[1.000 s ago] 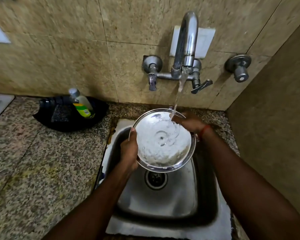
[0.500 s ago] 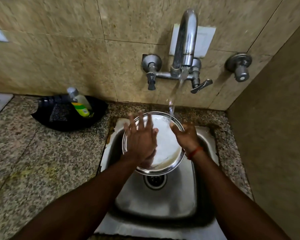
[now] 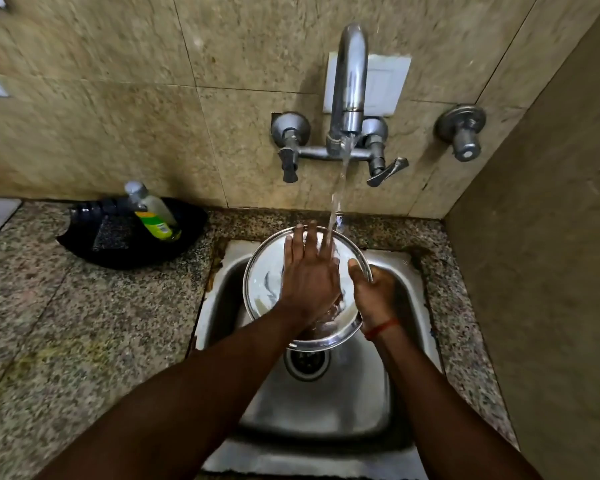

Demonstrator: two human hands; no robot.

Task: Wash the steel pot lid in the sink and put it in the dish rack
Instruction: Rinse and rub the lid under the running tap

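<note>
The round steel pot lid [image 3: 262, 278] is held tilted over the steel sink [image 3: 326, 410], under the stream running from the wall tap [image 3: 349, 81]. My right hand [image 3: 373, 294] grips the lid's right rim, thumb on the inner face. My left hand [image 3: 309, 275] lies flat on the lid's soapy face with straight fingers, and the water lands on its fingertips. The lid's middle is hidden under that hand.
A black tray [image 3: 118, 251] on the granite counter [image 3: 66, 341] at the left holds a soap bottle [image 3: 153, 213] and a dark scrub pad. A second valve [image 3: 463, 133] sticks out of the tiled wall at right. The drain [image 3: 305, 362] sits below the lid.
My left hand left the lid's left rim and now rubs flat across its face, sliding right under the stream. My right hand shifted down the right rim. Much of the foam has rinsed off.
</note>
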